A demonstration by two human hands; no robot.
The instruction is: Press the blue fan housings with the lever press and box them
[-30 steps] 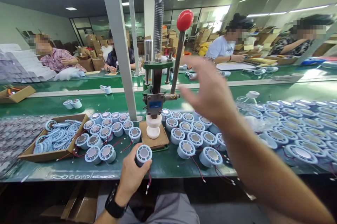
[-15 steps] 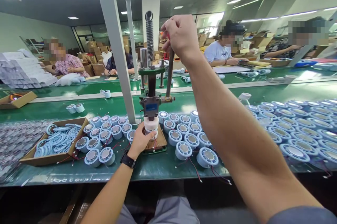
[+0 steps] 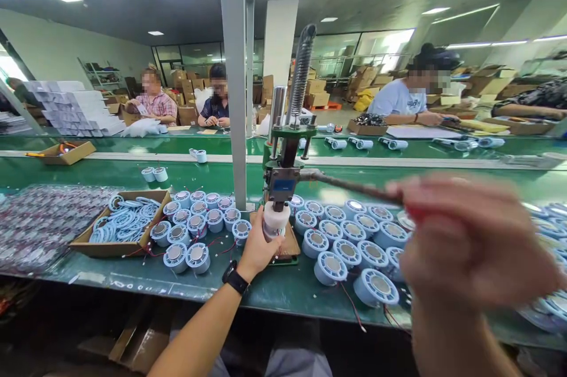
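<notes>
A green hand press (image 3: 284, 181) with a tall coil spring (image 3: 300, 72) stands upright on the bench. Under its ram sits a white round part (image 3: 275, 218), and my left hand (image 3: 259, 250) is wrapped round its left and near sides. What lies inside or below that part is mostly hidden by my fingers. My right hand (image 3: 465, 235), smeared by motion, is closed on the end of the press lever (image 3: 349, 184), where a bit of red shows. The lever points out to the right, nearly level. Light-blue round housings (image 3: 330, 267) with metal discs and thin wires stand on both sides of the press.
A cardboard box (image 3: 119, 247) of light-blue rings stands left, beside bagged parts (image 3: 48, 223). A grey post (image 3: 233, 81) rises just behind the press. Across the green bench (image 3: 212, 173) several people sit working, with white stacked boxes (image 3: 75, 108) at far left.
My right hand has pulled the lever down from near upright to almost level, towards the right. My left hand stays at the white part. The view has shifted, so the scene sits further right.
</notes>
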